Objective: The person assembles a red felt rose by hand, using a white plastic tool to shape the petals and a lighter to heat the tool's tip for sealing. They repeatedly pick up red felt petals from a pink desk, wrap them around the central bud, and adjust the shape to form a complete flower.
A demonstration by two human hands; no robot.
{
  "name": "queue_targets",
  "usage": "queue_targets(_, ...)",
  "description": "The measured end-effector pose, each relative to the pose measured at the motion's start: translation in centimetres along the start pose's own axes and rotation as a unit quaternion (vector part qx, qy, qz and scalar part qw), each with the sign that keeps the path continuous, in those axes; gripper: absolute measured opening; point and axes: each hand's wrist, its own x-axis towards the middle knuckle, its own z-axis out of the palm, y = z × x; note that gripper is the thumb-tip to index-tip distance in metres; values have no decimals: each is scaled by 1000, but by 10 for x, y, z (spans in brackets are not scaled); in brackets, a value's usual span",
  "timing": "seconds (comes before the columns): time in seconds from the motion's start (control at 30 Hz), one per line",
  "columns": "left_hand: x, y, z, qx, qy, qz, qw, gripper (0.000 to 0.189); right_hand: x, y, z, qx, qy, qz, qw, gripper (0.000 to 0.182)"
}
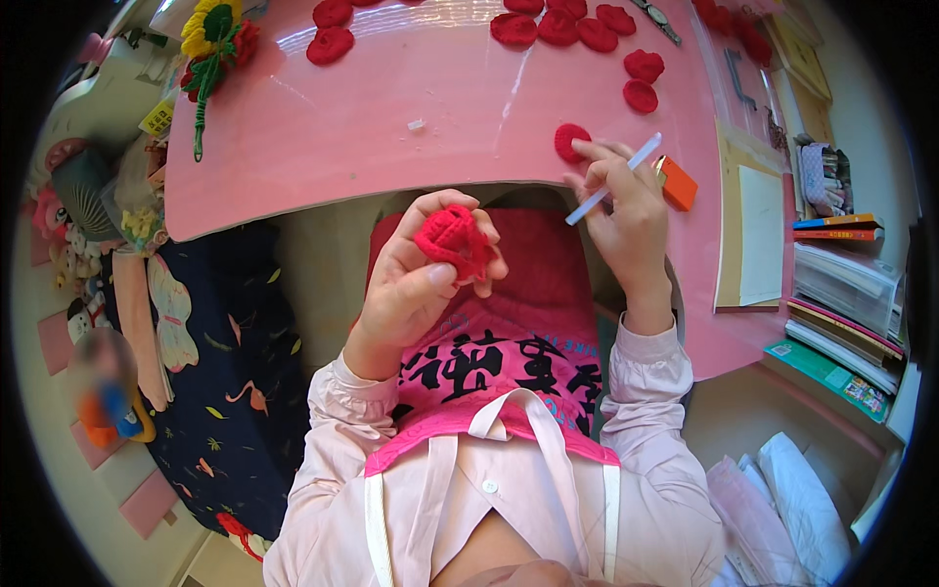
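Above my lap, my left hand (411,282) holds a red crocheted rose (451,238) between thumb and fingers, its rolled petals facing up. My right hand (623,205) is over the table's near edge with a translucent glue stick (645,150) gripped between its fingers. The fingertips of that hand reach a round red crocheted petal (568,143) lying on the table. Just right of the hand, partly behind it, is an orange lighter (681,187) with a metal top.
The pink table (411,88) bears several red crocheted petals (559,28) at the back. A wristwatch (656,18) lies at the far right, a crocheted sunflower (216,26) at the far left. A board with white paper (759,235) and stacked books (843,341) are on the right.
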Motion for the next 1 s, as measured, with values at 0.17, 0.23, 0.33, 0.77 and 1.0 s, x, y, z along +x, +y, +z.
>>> queue_targets(0.17,-1,-6,11,92,42,80,992,49,-4,-74,-2,476,29,110,872,40)
queue_targets(0.23,-1,-9,10,80,21,90,993,49,-8,-95,11,550,96,142,817,41)
queue_targets(0.33,-3,-7,11,96,35,79,992,47,-15,-83,14,477,27,61,877,43)
queue_targets(0.77,-12,4,9,283,-14,137,949,31,-12,-89,7,434,60,28,899,41)
queue_targets(1.0,-15,-2,9,91,24,78,993,27,-16,-96,6,514,62,102,850,43)
